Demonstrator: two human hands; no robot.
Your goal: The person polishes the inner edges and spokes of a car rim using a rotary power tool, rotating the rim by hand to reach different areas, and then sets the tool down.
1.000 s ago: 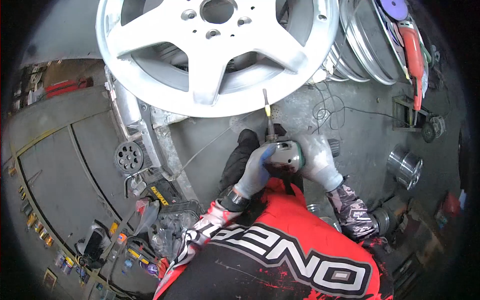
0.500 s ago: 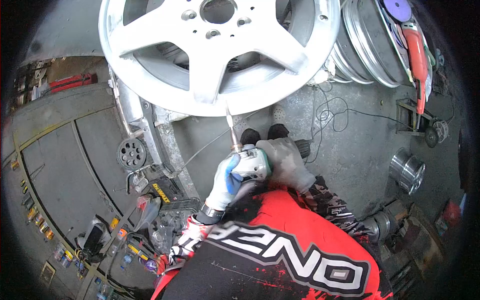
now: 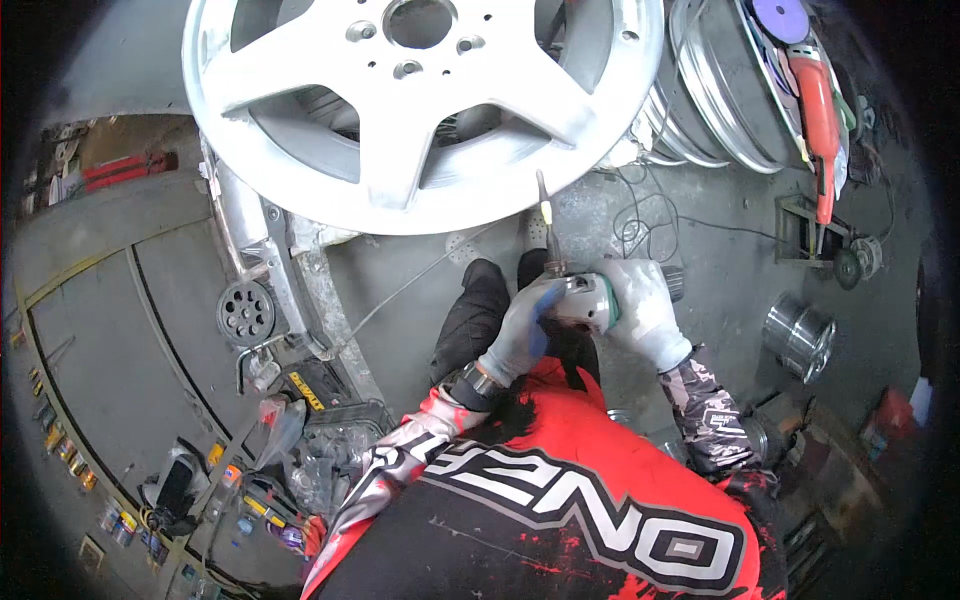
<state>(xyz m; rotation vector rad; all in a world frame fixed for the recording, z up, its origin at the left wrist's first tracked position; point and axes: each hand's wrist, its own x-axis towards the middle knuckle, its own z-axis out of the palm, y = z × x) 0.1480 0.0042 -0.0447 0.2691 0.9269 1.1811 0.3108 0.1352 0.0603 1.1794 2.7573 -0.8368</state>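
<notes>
Between my gloved hands is a handheld grinder (image 3: 584, 304) with a pale body, a green band and a long thin bit pointing up the view. My left hand (image 3: 522, 328), with a watch at its wrist, is wrapped round the grinder near the bit. My right hand (image 3: 645, 308) grips its other end, partly hiding the body. Above them lies a large silver-white spoked wheel rim (image 3: 385, 205). The bit's tip overlaps the rim's lower right edge; whether it touches, I cannot tell.
More wheel rims (image 3: 735, 100) stand at upper right beside a red polisher (image 3: 818, 110) with a purple pad. A cable (image 3: 735, 228) runs across the floor. At left are a metal stand with a black pulley (image 3: 246, 312) and a DeWalt case (image 3: 345, 410). Another rim (image 3: 800, 338) lies right.
Both hands and the grinder have moved right. The bit has shifted from the rim's bottom middle toward its lower right. The whole view has shifted slightly left.
</notes>
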